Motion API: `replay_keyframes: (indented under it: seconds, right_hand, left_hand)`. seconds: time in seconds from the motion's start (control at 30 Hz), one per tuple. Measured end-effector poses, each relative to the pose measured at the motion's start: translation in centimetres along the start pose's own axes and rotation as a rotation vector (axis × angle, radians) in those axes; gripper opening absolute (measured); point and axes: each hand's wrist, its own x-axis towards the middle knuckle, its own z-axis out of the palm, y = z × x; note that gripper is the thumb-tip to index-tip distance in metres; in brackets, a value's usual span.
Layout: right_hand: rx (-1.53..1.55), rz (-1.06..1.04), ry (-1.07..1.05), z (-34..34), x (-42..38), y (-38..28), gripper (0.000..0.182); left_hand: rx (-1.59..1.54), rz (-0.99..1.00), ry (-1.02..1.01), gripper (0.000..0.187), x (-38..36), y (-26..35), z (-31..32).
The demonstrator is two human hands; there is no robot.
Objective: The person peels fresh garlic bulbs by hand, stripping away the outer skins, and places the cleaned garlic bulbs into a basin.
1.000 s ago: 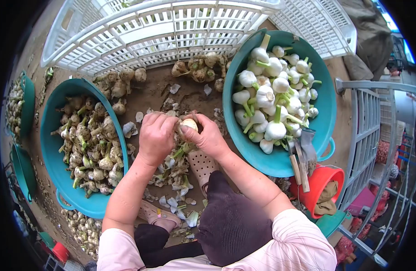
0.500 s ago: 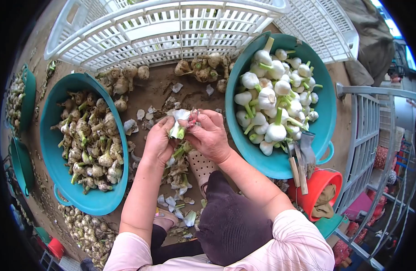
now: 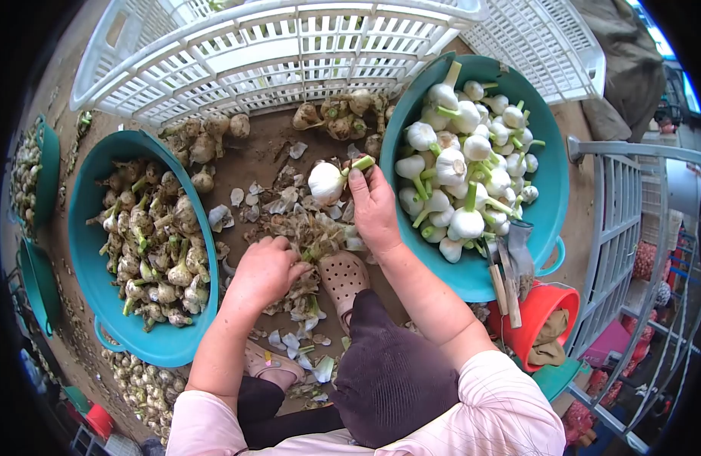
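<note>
My right hand (image 3: 375, 214) grips a garlic bulb (image 3: 325, 182) by its green stem, thumb pressed on the stem. The bulb is white and clean and points left, over the ground between the two basins. Lower and to the left is my left hand (image 3: 267, 273), back upward, fingers loosely bent and thumb apart. Nothing shows in it; its fingertips are partly hidden. Beneath both hands lies a heap of dry garlic skins (image 3: 305, 228). Clean white bulbs fill much of the right teal basin (image 3: 547, 220); soil-covered bulbs lie in the left teal basin (image 3: 88, 262).
White slatted crates (image 3: 290, 64) stand ahead. Two wooden-handled tools (image 3: 509, 285) and a grey glove-like item (image 3: 520, 243) rest on the right basin's rim. A red bucket (image 3: 525, 346) is close by, near a metal frame (image 3: 609, 235). Shoes (image 3: 343, 281) stand among the skins.
My hands have come apart. The right has moved slightly up and right with the garlic bulb; the left has let go of it and dropped down toward the skins.
</note>
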Motion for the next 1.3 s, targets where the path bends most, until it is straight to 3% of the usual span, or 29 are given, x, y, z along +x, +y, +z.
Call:
replay_keyframes:
  seconds: [0.03, 0.1, 0.13, 0.27, 0.43, 0.53, 0.6, 0.7, 0.73, 0.77, 0.8, 0.83, 0.9, 0.97, 1.03, 1.07, 1.13, 1.2, 1.23, 1.27, 1.3]
  right_hand:
    - [0.001, -0.002, 0.0, 0.3, 0.0, -0.1, 0.027]
    - [0.058, -0.032, 0.045, 0.8, -0.2, 0.0, 0.029]
    - [-0.018, -0.089, 0.047, 1.1, -0.4, -0.6, 0.028]
    - [-0.082, -0.109, -0.027, 1.6, -0.5, -0.7, 0.028]
    - [-0.084, -0.096, -0.043, 1.6, -0.4, -0.5, 0.027]
    - [0.157, 0.176, 0.039, 1.1, 0.2, -1.5, 0.037]
    - [0.059, 0.122, 0.082, 0.0, 1.1, -0.9, 0.038]
    - [-0.108, -0.031, 0.196, -1.3, 1.7, -1.5, 0.039]
    - [-0.061, -0.043, 0.204, -1.8, 1.8, -1.5, 0.038]
    - [-0.013, -0.058, 0.211, -2.3, 2.1, -1.6, 0.036]
    - [0.231, 0.151, 0.164, -2.8, 1.8, -2.2, 0.038]
    - [0.575, 0.134, 0.162, -2.9, 1.9, -2.0, 0.038]
    - [1.297, 0.213, -0.051, -5.4, 2.4, -1.1, 0.037]
    - [1.56, 0.02, -0.219, -4.7, 2.9, -1.0, 0.041]
    - [1.255, 0.207, -0.124, -3.5, 1.9, -1.9, 0.037]
    - [1.102, 0.246, -0.198, -2.6, 1.7, -2.7, 0.033]
    - [0.882, 0.276, -0.305, -1.0, 1.7, -2.7, 0.028]
    - [0.641, 0.264, -0.298, -0.1, 1.7, -1.8, 0.023]
    - [0.324, 0.124, -0.219, 0.2, 1.9, -1.7, 0.025]
    - [0.308, 0.105, -0.158, 0.4, 2.0, -1.1, 0.024]
    - [0.297, 0.087, -0.101, 0.5, 2.1, -0.3, 0.024]
  left_hand:
    - [0.002, 0.0, 0.001, 0.015, 0.5, 0.2, -0.6]
    - [-0.373, -0.09, 0.685, 0.016, 1.9, 1.4, -1.4]
    - [-0.451, -0.077, 0.787, 0.018, 2.5, 1.6, -1.5]
    - [-0.408, 0.0, 0.862, 0.019, 4.2, 1.7, -0.8]
    - [-0.244, 0.027, 0.814, 0.018, 4.9, 0.8, -0.3]
    - [-0.215, 0.027, 0.666, 0.018, 4.4, 0.1, -0.7]
    - [-0.206, 0.019, 0.543, 0.017, 3.4, -1.0, -1.0]
    - [-0.053, -0.183, 0.477, 0.014, 2.2, -3.5, -1.2]
    - [-0.05, -0.184, 0.476, 0.014, 2.1, -4.7, -0.9]
    - [-0.032, -0.322, 0.382, 0.017, 2.2, -5.9, -0.3]
    - [-0.016, -0.458, 0.289, 0.022, 2.6, -6.3, -0.4]
    - [-0.017, -0.459, 0.292, 0.022, 3.3, -6.4, -0.3]
    - [-0.134, -0.394, 0.502, 0.036, 6.3, -6.0, -0.2]
    - [-0.163, -0.298, 0.594, 0.045, 10.9, -6.1, -0.4]
    - [-0.047, -0.09, 0.695, 0.045, 17.1, -7.5, 0.5]
    - [-0.059, -0.083, 0.702, 0.045, 20.1, -8.9, 1.6]
    - [0.26, 0.027, 0.569, 0.046, 23.9, -10.7, 2.5]
    - [0.168, -0.046, 0.472, 0.044, 24.1, -11.1, 2.8]
    - [0.205, -0.052, 0.468, 0.042, 23.9, -11.3, 3.0]
    - [0.208, -0.038, 0.466, 0.042, 23.3, -11.1, 3.6]
    - [-0.116, -0.151, 0.394, 0.04, 22.2, -11.0, 4.7]
